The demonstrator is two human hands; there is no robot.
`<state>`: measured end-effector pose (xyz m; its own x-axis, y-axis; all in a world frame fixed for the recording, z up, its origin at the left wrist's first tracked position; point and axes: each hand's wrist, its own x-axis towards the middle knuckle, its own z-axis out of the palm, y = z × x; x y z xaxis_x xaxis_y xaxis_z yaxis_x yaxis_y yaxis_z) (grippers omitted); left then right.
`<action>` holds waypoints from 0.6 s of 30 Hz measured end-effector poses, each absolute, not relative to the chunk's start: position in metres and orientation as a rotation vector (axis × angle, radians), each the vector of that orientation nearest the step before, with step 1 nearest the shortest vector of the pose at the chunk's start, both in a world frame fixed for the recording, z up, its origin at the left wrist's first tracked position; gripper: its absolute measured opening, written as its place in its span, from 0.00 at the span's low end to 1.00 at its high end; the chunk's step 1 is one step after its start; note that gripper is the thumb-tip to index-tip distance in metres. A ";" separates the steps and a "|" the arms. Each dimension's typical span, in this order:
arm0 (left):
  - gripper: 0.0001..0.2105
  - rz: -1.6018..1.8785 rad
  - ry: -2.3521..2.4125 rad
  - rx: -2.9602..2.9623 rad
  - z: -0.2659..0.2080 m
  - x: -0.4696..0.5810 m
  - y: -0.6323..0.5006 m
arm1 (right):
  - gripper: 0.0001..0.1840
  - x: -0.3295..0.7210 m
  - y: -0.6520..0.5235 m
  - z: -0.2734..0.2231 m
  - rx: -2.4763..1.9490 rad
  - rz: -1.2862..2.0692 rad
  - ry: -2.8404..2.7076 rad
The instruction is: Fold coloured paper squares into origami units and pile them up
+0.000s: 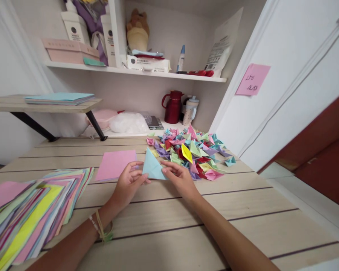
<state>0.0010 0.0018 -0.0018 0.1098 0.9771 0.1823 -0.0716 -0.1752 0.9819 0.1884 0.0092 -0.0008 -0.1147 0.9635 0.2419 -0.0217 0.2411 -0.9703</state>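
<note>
Between my two hands is a light blue sheet of origami paper point(153, 165), folded into a triangle with its tip pointing up. My left hand point(130, 180) pinches its lower left corner between thumb and fingers. The lower right corner is gripped by my right hand point(180, 177), thumb in front and fingers behind. Just beyond, a heap of folded paper boats point(196, 150) in many colours covers the table's far right part. A pink square sheet point(114, 165) lies flat to the left of my left hand.
Fanned coloured paper point(34, 210) covers the table's left side. A small raised wooden stand point(5, 102) carries a stack of blue-topped paper point(59, 97). At the back are a dark red jug point(173, 107), a tumbler point(190, 112) and a white plastic bag point(130, 123), below a loaded shelf point(158, 75).
</note>
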 end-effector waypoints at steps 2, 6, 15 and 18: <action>0.11 1.231 1.009 1.366 0.000 0.001 0.002 | 0.12 0.189 0.010 0.000 -0.964 1.136 -1.407; 0.09 1.195 1.015 1.321 0.001 0.000 0.004 | 0.10 0.188 0.009 0.000 -0.972 1.202 -1.349; 0.10 1.159 0.882 1.128 -0.001 0.001 0.002 | 0.12 0.184 0.005 0.001 -0.826 1.516 -1.143; 0.11 1.149 0.844 1.080 0.001 0.001 0.001 | 0.14 0.183 0.003 0.002 -0.802 1.638 -1.071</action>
